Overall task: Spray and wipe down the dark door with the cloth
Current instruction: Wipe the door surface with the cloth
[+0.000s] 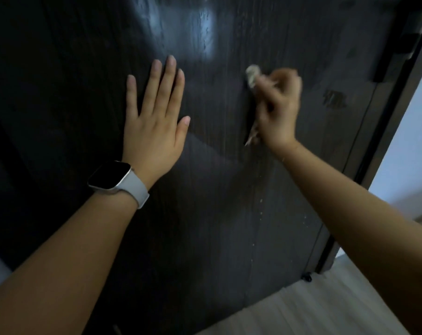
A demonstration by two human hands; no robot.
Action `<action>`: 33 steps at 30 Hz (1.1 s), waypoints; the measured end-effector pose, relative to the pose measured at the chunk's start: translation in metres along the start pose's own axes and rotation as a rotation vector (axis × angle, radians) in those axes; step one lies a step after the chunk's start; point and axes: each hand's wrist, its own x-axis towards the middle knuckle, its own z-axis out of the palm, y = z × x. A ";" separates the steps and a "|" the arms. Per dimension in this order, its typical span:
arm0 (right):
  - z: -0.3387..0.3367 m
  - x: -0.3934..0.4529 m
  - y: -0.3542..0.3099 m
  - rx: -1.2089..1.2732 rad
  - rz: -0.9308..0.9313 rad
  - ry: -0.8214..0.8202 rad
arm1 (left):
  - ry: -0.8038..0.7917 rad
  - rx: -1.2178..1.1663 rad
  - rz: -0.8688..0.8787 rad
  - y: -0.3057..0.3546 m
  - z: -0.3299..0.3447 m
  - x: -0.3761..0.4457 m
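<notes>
A: Status: our left hand (154, 122) lies flat and open on the door (60, 93), bracing it. Our right hand (277, 105) is closed around the cloth (252, 74), pressed to the panel right of centre.

B: Risks?

A: The door stands ajar; hard wiping could swing it if the brace slips on wet film. Pale specks lower right may be missed. No spray bottle in view.

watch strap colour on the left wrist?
White or very pale grey; the watch strap shows clearly in the head view.
</notes>
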 end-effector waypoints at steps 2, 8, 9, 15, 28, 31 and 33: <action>0.001 0.015 0.006 -0.008 0.212 0.101 | -0.001 0.011 0.001 0.000 0.000 0.000; 0.026 -0.081 -0.056 0.153 -0.022 -0.171 | 0.008 0.003 -0.014 0.002 0.000 0.000; 0.021 -0.103 -0.061 0.163 -0.134 -0.268 | 0.017 -0.009 -0.010 0.003 0.000 -0.003; 0.006 -0.089 -0.033 0.158 -0.387 -0.391 | -0.054 -0.048 0.036 0.021 0.010 -0.063; 0.011 -0.181 -0.060 0.240 -0.278 -0.472 | -0.108 0.005 -0.020 0.015 0.033 -0.087; 0.006 -0.186 -0.054 0.236 -0.390 -0.634 | -0.131 -0.001 -0.011 0.015 0.031 -0.087; 0.005 -0.158 -0.040 0.248 -0.324 -0.619 | -0.149 -0.016 -0.019 0.015 0.030 -0.086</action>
